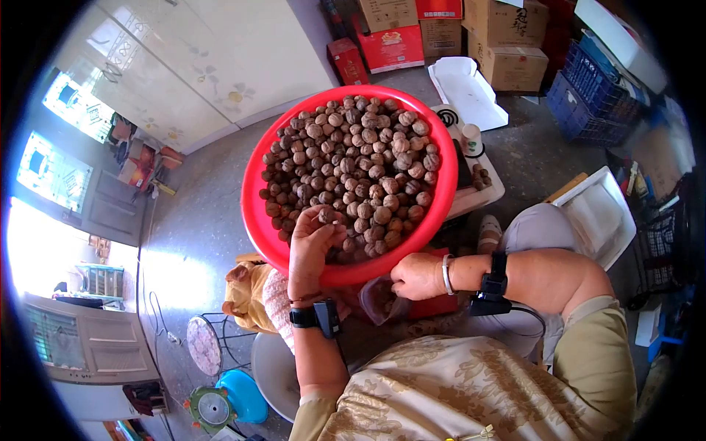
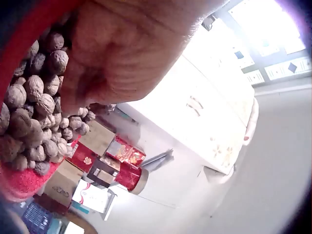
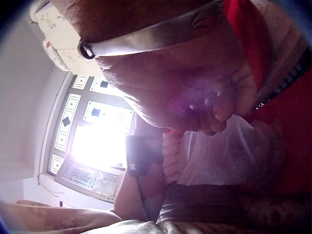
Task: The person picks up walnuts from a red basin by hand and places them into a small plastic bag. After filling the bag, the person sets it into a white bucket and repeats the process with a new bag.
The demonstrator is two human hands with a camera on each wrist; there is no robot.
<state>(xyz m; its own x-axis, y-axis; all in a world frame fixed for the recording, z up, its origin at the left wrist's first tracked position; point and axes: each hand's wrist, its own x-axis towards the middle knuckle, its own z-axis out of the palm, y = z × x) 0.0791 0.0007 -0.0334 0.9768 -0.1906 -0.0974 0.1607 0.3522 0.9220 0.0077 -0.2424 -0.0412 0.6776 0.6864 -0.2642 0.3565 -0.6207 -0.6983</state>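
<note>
A large red basin point(image 1: 254, 213), heaped with brown walnuts point(image 1: 353, 158), stands in front of the person. At its near left side, the left hand point(image 1: 310, 250) reaches over the rim and pinches a walnut point(image 1: 326, 215) between thumb and fingers. In the left wrist view that hand point(image 2: 131, 53) hides its own fingertips beside the heap. Below the near rim, the right hand point(image 1: 421, 276) holds the top edge of a clear plastic bag point(image 1: 377, 303) with curled fingers. The bag point(image 3: 222, 151) hangs beneath the fingers in the right wrist view.
Right of the basin sits a white foam tray point(image 1: 489, 192) with a few walnuts and a paper cup point(image 1: 471, 134). A tan dog point(image 1: 248, 294) is close to the left forearm. Cartons point(image 1: 511, 62) and blue crates point(image 1: 588, 110) stand behind. A round stool point(image 1: 204, 344) is at left.
</note>
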